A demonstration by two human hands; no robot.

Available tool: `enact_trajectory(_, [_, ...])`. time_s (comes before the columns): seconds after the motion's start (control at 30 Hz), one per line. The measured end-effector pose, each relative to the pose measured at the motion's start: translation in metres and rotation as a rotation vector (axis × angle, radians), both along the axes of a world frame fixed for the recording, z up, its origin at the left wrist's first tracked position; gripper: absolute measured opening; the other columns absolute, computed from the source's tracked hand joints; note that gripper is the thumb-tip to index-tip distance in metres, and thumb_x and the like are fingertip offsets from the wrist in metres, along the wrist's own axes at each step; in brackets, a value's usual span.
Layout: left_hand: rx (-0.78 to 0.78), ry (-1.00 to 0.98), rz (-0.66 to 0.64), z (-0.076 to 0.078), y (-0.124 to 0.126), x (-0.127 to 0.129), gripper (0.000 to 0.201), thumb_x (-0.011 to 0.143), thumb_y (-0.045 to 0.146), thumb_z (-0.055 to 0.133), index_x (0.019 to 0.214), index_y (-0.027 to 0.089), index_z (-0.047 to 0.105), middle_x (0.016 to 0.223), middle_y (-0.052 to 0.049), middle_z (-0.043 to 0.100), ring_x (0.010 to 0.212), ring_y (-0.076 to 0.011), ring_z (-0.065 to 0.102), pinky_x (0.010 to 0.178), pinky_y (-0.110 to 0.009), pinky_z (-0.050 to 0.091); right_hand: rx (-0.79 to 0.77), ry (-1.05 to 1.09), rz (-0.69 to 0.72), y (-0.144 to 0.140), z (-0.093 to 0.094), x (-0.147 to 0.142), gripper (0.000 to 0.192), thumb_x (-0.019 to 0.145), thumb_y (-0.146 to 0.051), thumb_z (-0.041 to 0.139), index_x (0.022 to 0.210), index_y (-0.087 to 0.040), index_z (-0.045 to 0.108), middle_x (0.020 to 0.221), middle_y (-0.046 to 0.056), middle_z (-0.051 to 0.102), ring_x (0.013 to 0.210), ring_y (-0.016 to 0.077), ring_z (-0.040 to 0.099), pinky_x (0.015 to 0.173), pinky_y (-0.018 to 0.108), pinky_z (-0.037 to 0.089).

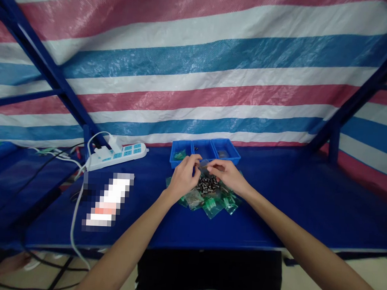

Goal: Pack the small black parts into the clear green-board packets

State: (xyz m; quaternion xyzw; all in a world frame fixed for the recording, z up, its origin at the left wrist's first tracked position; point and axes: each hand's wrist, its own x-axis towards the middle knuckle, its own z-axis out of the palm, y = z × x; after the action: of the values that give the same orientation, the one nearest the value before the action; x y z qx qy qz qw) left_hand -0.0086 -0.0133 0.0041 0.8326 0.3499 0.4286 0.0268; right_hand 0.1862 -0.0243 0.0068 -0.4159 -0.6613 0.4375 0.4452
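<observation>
Two hands meet over the middle of the blue table (273, 217), fingertips drawn together around something small held between them. The left hand (183, 175) has its fingers curled in and pressed toward the thumb; the right hand (226, 173) does the same from the other side, and the two nearly touch. What exactly sits in the pinch is too small to make out from where I stand; it looks like a thin clear bag or a small part.

Just beneath the hands lies a heap of small dark metal parts (207, 185), and around and under that heap a scatter of green-tinted plastic bags (214, 205) spreads toward the person.

Just behind the hands sits a blue three-compartment tray (231, 157); a green bag lies in its left compartment, and small things I cannot identify rest in the other two.

Off to the left, well apart, a white power strip (119, 154) lies on the table with white cables (75, 216) running from it over the near edge. A striped tarpaulin (196, 76) hangs behind everything.
</observation>
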Motion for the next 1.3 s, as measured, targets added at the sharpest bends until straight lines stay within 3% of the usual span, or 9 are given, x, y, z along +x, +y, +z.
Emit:
enact_trajectory(0.1, [0.031,0.058,0.006,0.002,-0.001,0.0,0.015,0.086,0.005,0.047,0.086,0.019,0.054,0.082,-0.002,0.057,0.082,-0.0171,0.057,0.076,-0.03,0.048,0.016,0.013,0.015,0.0,0.0,0.001,0.024,0.085,-0.042,0.064,0.083,-0.019,0.067,0.076,0.003,0.067,0.068,0.0167,0.06,0.053,0.026,0.044])
enact_trajectory(0.2, [0.029,0.061,0.042,0.002,-0.001,0.0,0.016,0.086,0.006,0.048,0.078,0.018,0.054,0.086,-0.003,0.057,0.083,-0.0162,0.058,0.073,-0.028,0.047,0.026,0.014,0.01,0.0,0.002,0.002,0.022,0.085,-0.04,0.064,0.085,-0.019,0.067,0.072,0.003,0.067,0.067,0.0177,0.063,0.052,0.026,0.044])
enact_trajectory(0.33, [-0.018,0.081,0.123,0.002,-0.001,-0.001,0.016,0.086,0.008,0.05,0.089,0.019,0.061,0.098,-0.003,0.059,0.084,-0.0151,0.061,0.068,-0.025,0.047,0.086,0.031,-0.085,0.002,0.006,0.006,0.02,0.082,-0.036,0.068,0.091,-0.019,0.064,0.066,0.0,0.064,0.06,0.0162,0.061,0.049,0.025,0.042])
enact_trajectory(0.43, [-0.073,0.093,0.137,0.003,-0.001,-0.002,0.022,0.091,0.011,0.048,0.106,0.021,0.061,0.107,-0.003,0.06,0.08,-0.0135,0.063,0.067,-0.026,0.05,0.162,0.091,-0.236,0.008,0.008,0.014,0.026,0.081,-0.035,0.069,0.101,-0.02,0.059,0.066,-0.002,0.063,0.057,0.0164,0.062,0.046,0.024,0.041])
enact_trajectory(0.53, [-0.1,0.108,0.13,0.005,-0.001,-0.002,0.023,0.094,0.014,0.047,0.111,0.021,0.059,0.108,-0.004,0.06,0.079,-0.0136,0.064,0.071,-0.027,0.052,0.221,0.084,-0.425,0.019,0.006,0.027,0.02,0.083,-0.035,0.064,0.094,-0.019,0.059,0.068,0.001,0.064,0.057,0.018,0.064,0.046,0.025,0.042])
enact_trajectory(0.77, [-0.153,0.19,0.121,0.007,-0.002,-0.001,0.023,0.096,0.017,0.045,0.115,0.021,0.058,0.111,-0.006,0.059,0.081,-0.0158,0.066,0.068,-0.028,0.053,0.471,-0.442,-0.655,0.034,0.004,0.057,0.027,0.085,-0.021,0.053,0.107,-0.017,0.069,0.104,0.012,0.068,0.083,0.0223,0.066,0.082,0.038,0.051])
enact_trajectory(0.97, [-0.17,0.232,0.112,0.006,-0.001,-0.003,0.023,0.097,0.018,0.045,0.114,0.021,0.059,0.109,-0.006,0.06,0.088,-0.0181,0.066,0.067,-0.028,0.053,0.395,-0.48,-0.43,0.026,0.014,0.057,0.031,0.083,-0.01,0.038,0.084,-0.019,0.068,0.071,0.003,0.066,0.066,0.0181,0.065,0.071,0.03,0.048])
enact_trajectory(1.1, [-0.176,0.245,0.117,0.006,-0.002,-0.002,0.023,0.097,0.019,0.045,0.114,0.022,0.06,0.109,-0.006,0.06,0.089,-0.0186,0.066,0.07,-0.029,0.053,0.317,-0.473,-0.316,0.016,0.021,0.049,0.027,0.088,-0.014,0.039,0.095,-0.018,0.065,0.078,0.001,0.07,0.062,0.015,0.066,0.065,0.026,0.048])
enact_trajectory(1.3, [-0.196,0.257,0.11,0.006,-0.002,-0.001,0.023,0.097,0.02,0.045,0.115,0.021,0.059,0.108,-0.006,0.06,0.088,-0.0187,0.065,0.068,-0.029,0.052,0.193,-1.032,-0.266,0.0,0.034,0.045,0.02,0.092,-0.029,0.052,0.099,-0.021,0.069,0.086,0.007,0.073,0.081,0.0236,0.069,0.068,0.028,0.044])
